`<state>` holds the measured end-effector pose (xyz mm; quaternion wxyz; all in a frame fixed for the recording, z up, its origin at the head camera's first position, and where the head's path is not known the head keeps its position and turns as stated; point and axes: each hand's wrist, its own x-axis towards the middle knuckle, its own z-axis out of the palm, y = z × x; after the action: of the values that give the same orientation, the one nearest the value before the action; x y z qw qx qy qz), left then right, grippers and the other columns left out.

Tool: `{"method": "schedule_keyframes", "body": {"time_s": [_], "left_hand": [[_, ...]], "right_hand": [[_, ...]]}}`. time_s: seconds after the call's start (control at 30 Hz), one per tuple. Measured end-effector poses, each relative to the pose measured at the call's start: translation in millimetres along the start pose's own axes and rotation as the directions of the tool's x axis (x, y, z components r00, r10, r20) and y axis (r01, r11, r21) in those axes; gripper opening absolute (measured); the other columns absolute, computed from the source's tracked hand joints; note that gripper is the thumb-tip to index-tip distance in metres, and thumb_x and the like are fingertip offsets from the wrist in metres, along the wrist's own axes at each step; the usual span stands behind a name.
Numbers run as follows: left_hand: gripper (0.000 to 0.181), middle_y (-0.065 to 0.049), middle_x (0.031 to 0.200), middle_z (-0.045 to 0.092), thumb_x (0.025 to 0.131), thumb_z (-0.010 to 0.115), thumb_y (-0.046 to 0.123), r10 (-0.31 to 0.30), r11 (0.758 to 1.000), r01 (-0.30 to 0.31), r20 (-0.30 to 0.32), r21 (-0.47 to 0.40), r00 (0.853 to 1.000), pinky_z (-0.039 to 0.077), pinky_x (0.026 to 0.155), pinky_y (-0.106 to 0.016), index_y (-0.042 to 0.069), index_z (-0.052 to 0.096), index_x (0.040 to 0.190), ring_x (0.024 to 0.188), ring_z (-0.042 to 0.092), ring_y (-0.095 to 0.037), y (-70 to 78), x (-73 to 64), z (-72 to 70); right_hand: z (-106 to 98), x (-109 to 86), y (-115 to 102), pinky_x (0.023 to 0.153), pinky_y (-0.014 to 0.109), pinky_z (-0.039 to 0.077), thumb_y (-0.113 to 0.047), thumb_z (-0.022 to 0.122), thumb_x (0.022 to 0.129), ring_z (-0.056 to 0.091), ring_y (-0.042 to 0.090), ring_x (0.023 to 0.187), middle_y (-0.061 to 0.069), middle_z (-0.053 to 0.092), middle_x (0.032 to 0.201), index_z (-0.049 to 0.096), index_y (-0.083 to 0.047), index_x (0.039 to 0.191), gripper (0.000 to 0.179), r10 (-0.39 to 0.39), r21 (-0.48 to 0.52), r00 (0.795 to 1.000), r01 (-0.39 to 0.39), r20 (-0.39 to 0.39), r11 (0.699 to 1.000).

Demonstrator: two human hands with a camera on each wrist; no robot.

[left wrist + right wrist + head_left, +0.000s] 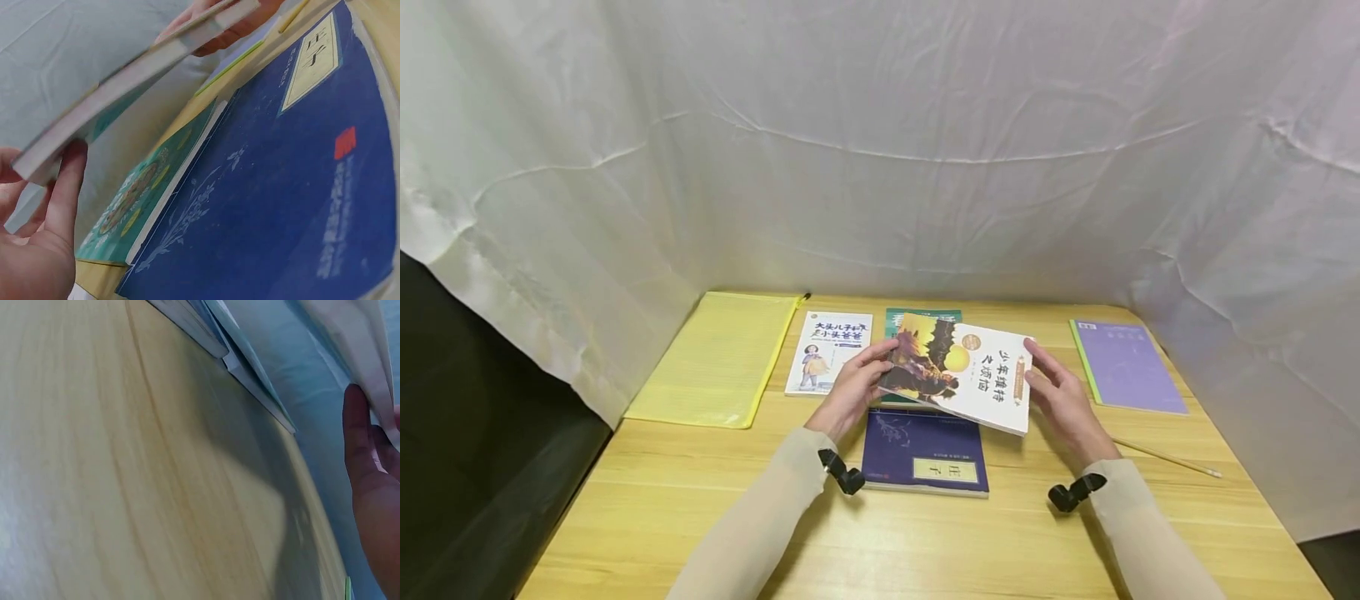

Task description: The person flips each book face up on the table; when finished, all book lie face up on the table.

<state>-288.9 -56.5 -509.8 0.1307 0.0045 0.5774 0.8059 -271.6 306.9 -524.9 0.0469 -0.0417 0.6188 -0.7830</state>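
Observation:
A white paperback book (977, 367) with a yellow sunset picture is held up off the table, tilted, between both hands. My left hand (853, 392) grips its picture end, thumb on one face and fingers on the other, as the left wrist view shows. Its opposite short end is pinched by my right hand (1063, 404). Beneath it lie a green book (895, 317), partly hidden, and a dark blue book (887, 450) nearer me. In the left wrist view the blue book (269, 181) slightly overlaps or abuts the green book (137, 200); which, I cannot tell.
Left of the green book lies a white book (805, 375) with a cartoon figure. A yellow zip folder (715, 358) is at the far left. On the right are a purple notebook (1127, 367) and a pencil (1172, 458). A white curtain (910, 208) encloses the table's back and sides.

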Motion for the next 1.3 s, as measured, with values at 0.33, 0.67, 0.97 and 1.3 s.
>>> {"method": "schedule_keyframes", "body": {"time_s": [0.33, 0.67, 0.97, 1.3], "left_hand": [[0.039, 0.004, 0.121, 0.068, 0.110, 0.064, 0.021, -0.010, 0.992, 0.008, 0.014, 0.123, 1.000, 0.045, 0.062, -0.018, 0.026, 0.067, 0.149, 0.072, 0.051, -0.004, -1.7, -1.5, 0.2], [0.054, -0.009, 0.159, 0.057, 0.105, 0.064, 0.007, -0.013, 0.987, 0.006, 0.042, 0.164, 0.999, 0.064, 0.086, -0.029, 0.025, 0.062, 0.155, 0.106, 0.068, -0.015, -3.1, -2.6, 1.8], [0.050, -0.013, 0.158, 0.054, 0.106, 0.066, 0.010, 0.005, 0.986, -0.010, 0.034, 0.165, 0.999, 0.065, 0.089, -0.031, 0.023, 0.062, 0.154, 0.105, 0.069, -0.016, -2.3, -5.0, -0.9], [0.052, -0.014, 0.139, 0.059, 0.109, 0.061, 0.010, -0.011, 0.990, 0.009, 0.013, 0.144, 1.000, 0.069, 0.074, -0.031, 0.028, 0.058, 0.158, 0.097, 0.069, -0.017, -3.9, -5.1, 0.3]], "right_hand": [[0.3, 0.8, 2.5, 0.091, 0.026, 0.067, -0.016, 0.062, 0.112, 0.071, 0.011, 0.114, -0.004, 0.053, 0.148, 0.039, -0.021, 0.170, 0.062, 0.033, 0.036, 0.999, -0.032, -0.023, 0.999], [-3.1, -2.2, 0.6, 0.092, 0.026, 0.067, -0.005, 0.054, 0.113, 0.069, 0.008, 0.120, 0.006, 0.036, 0.167, 0.025, -0.022, 0.175, 0.071, 0.033, 0.030, 0.997, -0.035, 0.064, 0.999], [-5.8, -4.4, 3.3, 0.085, 0.027, 0.069, -0.013, 0.066, 0.110, 0.077, 0.012, 0.102, -0.004, 0.075, 0.122, 0.060, -0.010, 0.154, 0.045, 0.051, 0.019, 0.999, -0.051, 0.001, 0.999], [-9.4, -8.1, 3.7, 0.112, 0.032, 0.059, 0.009, 0.051, 0.103, 0.063, 0.013, 0.138, 0.012, 0.027, 0.179, 0.032, -0.020, 0.173, 0.078, 0.095, 0.053, 0.987, -0.103, 0.133, 0.993]]}}
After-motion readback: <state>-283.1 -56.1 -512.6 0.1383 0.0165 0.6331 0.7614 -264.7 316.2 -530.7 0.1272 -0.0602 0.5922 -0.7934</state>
